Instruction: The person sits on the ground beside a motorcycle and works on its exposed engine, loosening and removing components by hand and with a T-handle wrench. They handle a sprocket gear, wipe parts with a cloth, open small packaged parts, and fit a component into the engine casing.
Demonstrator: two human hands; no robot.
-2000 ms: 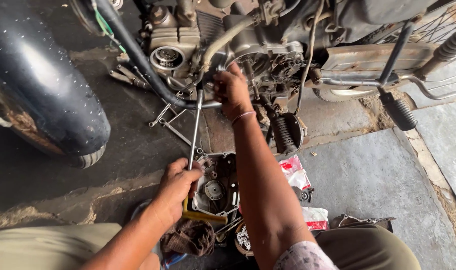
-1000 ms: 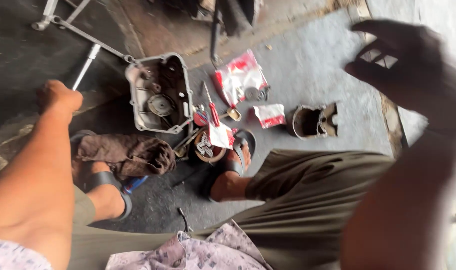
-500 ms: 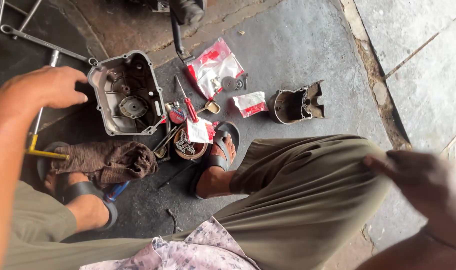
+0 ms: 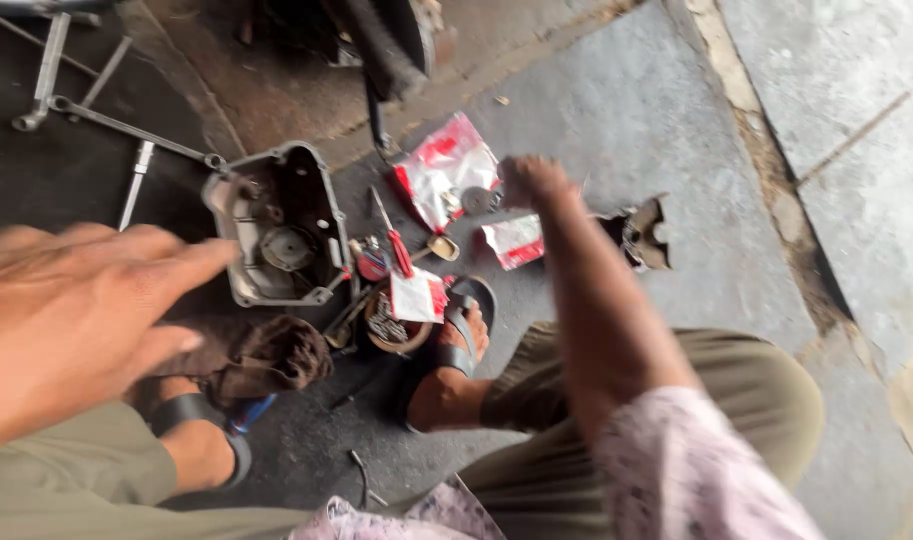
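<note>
The right hand, blurred and seemingly closed on nothing, hovers at upper centre beside a red-and-white packet, just left of it. The left hand, fingers spread and empty, fills the left edge, farther from the packet.

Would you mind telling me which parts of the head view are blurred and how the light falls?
Head view: the left hand fills the near left and is smeared by motion blur; the right hand and forearm are blurred too. The engine cover and red-and-white packets on the floor read fairly sharp. Light is soft daylight without glare, brighter on the slabs at right, dim at upper left.
</note>
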